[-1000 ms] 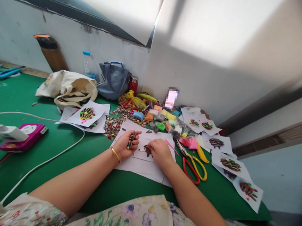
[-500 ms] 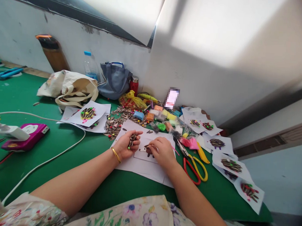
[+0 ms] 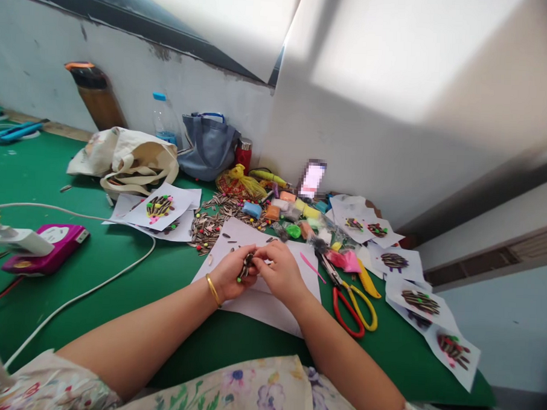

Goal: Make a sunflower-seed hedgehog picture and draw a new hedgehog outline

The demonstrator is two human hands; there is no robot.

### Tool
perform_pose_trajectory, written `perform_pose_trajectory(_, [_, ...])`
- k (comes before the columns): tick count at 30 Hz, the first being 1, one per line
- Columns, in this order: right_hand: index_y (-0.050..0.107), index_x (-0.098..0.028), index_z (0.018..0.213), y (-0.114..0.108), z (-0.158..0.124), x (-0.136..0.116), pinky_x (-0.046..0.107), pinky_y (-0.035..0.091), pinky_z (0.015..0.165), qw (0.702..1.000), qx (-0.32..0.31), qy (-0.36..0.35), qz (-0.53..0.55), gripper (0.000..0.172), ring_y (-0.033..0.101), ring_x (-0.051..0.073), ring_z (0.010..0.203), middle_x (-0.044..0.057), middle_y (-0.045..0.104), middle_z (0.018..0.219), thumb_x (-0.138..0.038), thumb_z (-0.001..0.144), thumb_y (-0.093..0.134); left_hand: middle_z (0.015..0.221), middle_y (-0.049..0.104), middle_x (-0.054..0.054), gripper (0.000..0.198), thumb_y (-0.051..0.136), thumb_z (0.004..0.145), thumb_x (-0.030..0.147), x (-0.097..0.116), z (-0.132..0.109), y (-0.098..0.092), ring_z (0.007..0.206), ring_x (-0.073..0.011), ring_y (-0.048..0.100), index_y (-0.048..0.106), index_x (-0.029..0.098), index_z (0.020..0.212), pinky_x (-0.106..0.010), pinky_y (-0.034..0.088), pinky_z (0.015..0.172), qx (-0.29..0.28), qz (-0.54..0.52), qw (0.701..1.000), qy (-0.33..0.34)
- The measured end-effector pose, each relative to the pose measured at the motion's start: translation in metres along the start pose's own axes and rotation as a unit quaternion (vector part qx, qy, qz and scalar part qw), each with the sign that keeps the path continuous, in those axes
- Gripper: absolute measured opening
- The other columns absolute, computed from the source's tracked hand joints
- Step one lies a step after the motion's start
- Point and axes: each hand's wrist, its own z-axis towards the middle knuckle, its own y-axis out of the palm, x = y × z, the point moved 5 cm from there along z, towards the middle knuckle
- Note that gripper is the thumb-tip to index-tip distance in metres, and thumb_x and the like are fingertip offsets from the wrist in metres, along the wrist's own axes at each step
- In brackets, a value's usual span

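Observation:
My left hand [image 3: 229, 274] is cupped palm up around a small bunch of striped sunflower seeds [image 3: 246, 266], a green bit among them. Thumb and fingers of my right hand [image 3: 282, 270] are pinched together at the edge of that bunch, touching the seeds. Both hands are over white paper sheets [image 3: 269, 310] on the green table. The drawing between the hands is now mostly covered by them. Some loose seeds lie on the sheet's far part. Right of my right hand, a thin pink tool [image 3: 313, 267] rests on the paper's edge.
A seed pile [image 3: 211, 226] and packets of coloured clay [image 3: 272, 213] lie behind the paper. Red-and-yellow-handled scissors [image 3: 348, 308] and a yellow cutter [image 3: 368, 280] sit to the right. Seed-picture cards [image 3: 420, 302] line the right edge. A white cable [image 3: 88, 296] crosses the left.
My right hand has moved up and left from the dark figure on the paper to the seeds in my left palm. My left hand has shifted slightly right and lower.

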Motion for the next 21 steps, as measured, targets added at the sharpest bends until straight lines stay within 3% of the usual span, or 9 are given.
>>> perform_pose_trajectory(8, [0.066, -0.021, 0.081, -0.004, -0.007, 0.025, 0.028, 0.046, 0.073, 0.988, 0.054, 0.088, 0.116, 0.012, 0.057, 0.015, 0.076, 0.001, 0.061, 0.084, -0.028, 0.087, 0.058, 0.061, 0.048, 0.003, 0.019, 0.052, 0.09, 0.026, -0.001, -0.003, 0.005, 0.038, -0.003, 0.041, 0.052, 0.013, 0.075, -0.011, 0.018, 0.029, -0.027, 0.0, 0.999, -0.023])
perform_pose_trajectory(15, [0.068, -0.021, 0.082, -0.008, -0.003, 0.031, 0.029, 0.047, 0.074, 0.985, 0.102, 0.094, 0.107, 0.009, 0.057, 0.015, 0.076, 0.001, 0.062, 0.083, -0.024, 0.082, 0.06, 0.065, 0.047, 0.003, 0.02, 0.054, 0.089, 0.029, -0.005, -0.004, 0.008, 0.039, -0.0019, 0.039, 0.055, 0.012, 0.078, -0.01, 0.017, 0.029, -0.068, 0.025, 0.996, -0.046])
perform_pose_trajectory(21, [0.073, -0.023, 0.09, -0.007, -0.003, 0.027, 0.032, 0.048, 0.082, 0.994, 0.063, 0.031, 0.079, 0.015, 0.059, 0.018, 0.088, 0.004, 0.062, 0.091, -0.024, 0.087, 0.058, 0.064, 0.048, 0.003, 0.023, 0.054, 0.091, 0.031, -0.003, -0.005, 0.007, 0.039, -0.0015, 0.039, 0.054, 0.012, 0.077, -0.01, 0.018, 0.029, -0.046, 0.016, 0.998, -0.042])
